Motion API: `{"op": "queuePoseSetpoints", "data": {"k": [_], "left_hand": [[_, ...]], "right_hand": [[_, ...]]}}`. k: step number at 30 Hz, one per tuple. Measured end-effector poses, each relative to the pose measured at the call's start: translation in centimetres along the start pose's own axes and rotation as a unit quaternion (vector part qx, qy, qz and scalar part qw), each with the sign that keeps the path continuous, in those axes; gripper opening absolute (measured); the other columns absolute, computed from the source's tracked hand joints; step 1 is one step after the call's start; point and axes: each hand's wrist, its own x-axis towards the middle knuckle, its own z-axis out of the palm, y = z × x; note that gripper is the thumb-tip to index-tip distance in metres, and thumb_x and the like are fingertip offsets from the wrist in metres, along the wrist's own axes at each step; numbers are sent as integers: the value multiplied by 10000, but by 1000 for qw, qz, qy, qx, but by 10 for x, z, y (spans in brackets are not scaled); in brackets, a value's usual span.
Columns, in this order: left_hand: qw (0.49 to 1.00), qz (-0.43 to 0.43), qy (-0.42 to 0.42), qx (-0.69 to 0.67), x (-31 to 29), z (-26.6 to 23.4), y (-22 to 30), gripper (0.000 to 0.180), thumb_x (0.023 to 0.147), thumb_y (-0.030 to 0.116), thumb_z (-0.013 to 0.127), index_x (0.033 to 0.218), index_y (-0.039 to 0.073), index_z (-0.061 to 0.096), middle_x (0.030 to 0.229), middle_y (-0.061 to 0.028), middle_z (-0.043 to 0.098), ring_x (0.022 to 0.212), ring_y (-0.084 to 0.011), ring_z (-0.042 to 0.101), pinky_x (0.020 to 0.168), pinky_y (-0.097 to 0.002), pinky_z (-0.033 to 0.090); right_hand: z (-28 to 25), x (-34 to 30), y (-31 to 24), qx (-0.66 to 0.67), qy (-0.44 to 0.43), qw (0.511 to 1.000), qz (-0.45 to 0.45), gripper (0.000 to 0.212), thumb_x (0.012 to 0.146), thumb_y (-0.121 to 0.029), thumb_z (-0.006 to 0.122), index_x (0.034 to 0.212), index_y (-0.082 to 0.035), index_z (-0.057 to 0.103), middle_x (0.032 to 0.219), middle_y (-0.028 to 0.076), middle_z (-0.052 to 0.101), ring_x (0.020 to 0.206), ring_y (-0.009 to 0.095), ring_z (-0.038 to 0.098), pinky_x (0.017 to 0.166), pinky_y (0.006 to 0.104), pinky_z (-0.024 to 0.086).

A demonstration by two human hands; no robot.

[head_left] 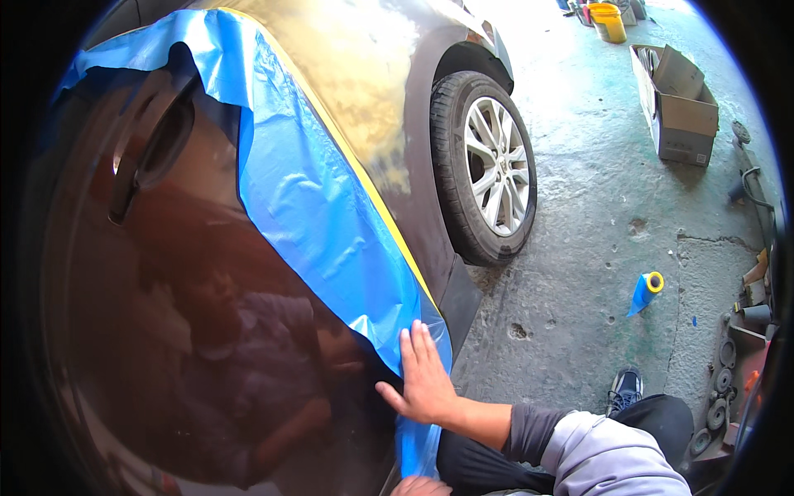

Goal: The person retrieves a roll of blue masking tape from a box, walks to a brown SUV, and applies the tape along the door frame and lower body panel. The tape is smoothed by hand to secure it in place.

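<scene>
Blue masking film [306,215] with a yellow tape edge [380,202] runs along the rear edge of a dark brown car door [273,322]. My right hand [426,380] lies flat on the lower part of the film, its fingers stretched out and its thumb apart, over the door. At the bottom edge of the view, part of my left hand [420,487] shows beside the film's lower end. Its fingers are mostly out of view, so its grip is hidden. The film hangs loose and wrinkled over the door, below and around the door handle [153,157].
Behind the film, the car's rear panel [356,58] has a sanded, patchy surface above a wheel [488,165]. A blue film roll [647,291] stands on the concrete floor. Further off are a cardboard box [682,107] and a yellow bucket [608,23]. Tools and discs [718,405] lie at right.
</scene>
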Motion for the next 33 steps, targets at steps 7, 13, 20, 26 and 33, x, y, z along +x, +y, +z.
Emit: {"op": "queuePoseSetpoints", "data": {"k": [7,13,20,26,33], "left_hand": [[980,-115,148,-70,-35,-9,-6,137,958,188,704,1009,82,775,939,-140,738,876,-398,691,799,-511,562],[935,-139,324,-38,0,-64,-33,187,868,97,791,1049,50,796,991,-114,760,859,-274,735,779,-382,596],[869,-154,424,-206,70,-111,-33,281,939,167,794,1153,-4,735,1070,-112,722,929,-204,689,802,-326,561],[853,-117,482,-160,132,-135,-40,505,931,219,825,1330,-25,635,1229,-178,681,1001,-283,694,849,-385,578],[852,-174,448,-206,134,-159,-32,362,920,251,843,1116,-21,705,910,-193,751,826,-302,752,798,-399,584]], "right_hand": [[3,-26,-28,184,-57,971,-140,957,957,-342,764,1645,114,280,1704,365,302,1593,539,294,1322,554,259],[-4,-23,-16,131,163,975,-81,978,901,-302,815,1632,110,314,1647,374,380,1493,543,425,1252,573,350],[16,-30,-1,-21,26,999,25,819,944,-287,804,1549,130,441,1648,413,349,1534,573,375,1281,557,344],[21,-44,3,114,81,990,-26,480,951,-58,737,1417,8,645,1477,284,628,1388,456,606,1149,478,519],[8,-80,-46,336,2,939,-70,471,950,19,706,1417,-15,658,1383,227,708,1284,408,692,1110,445,556]]}}
